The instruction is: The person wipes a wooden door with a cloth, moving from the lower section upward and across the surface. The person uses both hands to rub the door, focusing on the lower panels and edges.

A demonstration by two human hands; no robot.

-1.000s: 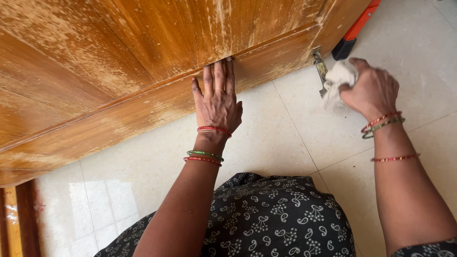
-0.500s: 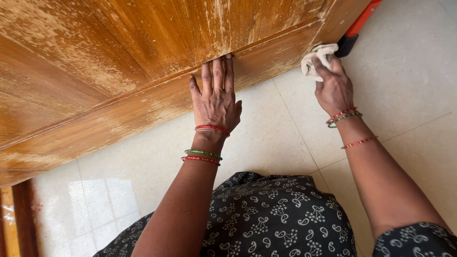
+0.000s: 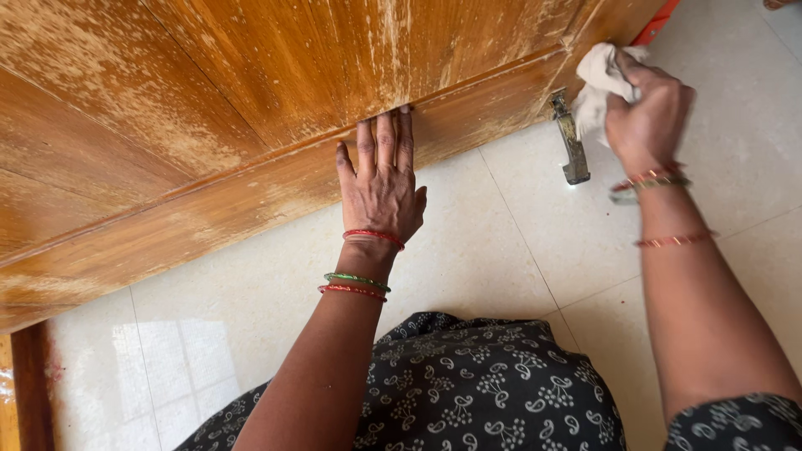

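A worn wooden door (image 3: 209, 125) with pale dusty streaks fills the upper left. My left hand (image 3: 382, 184) lies flat against its bottom rail, fingers together and pointing up, holding nothing. My right hand (image 3: 647, 108) is closed around a crumpled white cloth (image 3: 595, 83) and presses it near the door's lower right corner. Just left of the cloth, a tarnished metal latch bolt (image 3: 571, 138) hangs down from the door's edge to the floor. Red and green bangles ring both wrists.
Pale speckled floor tiles (image 3: 518, 250) lie beneath the door. An orange-red handled object (image 3: 653, 29) pokes out at the top right behind the door. A strip of dark wooden frame (image 3: 29, 384) stands at the lower left. My dark patterned dress (image 3: 484, 392) fills the bottom.
My right hand with the cloth went up from the floor beside the latch to the door's lower right corner. My left hand has stayed flat on the bottom rail.
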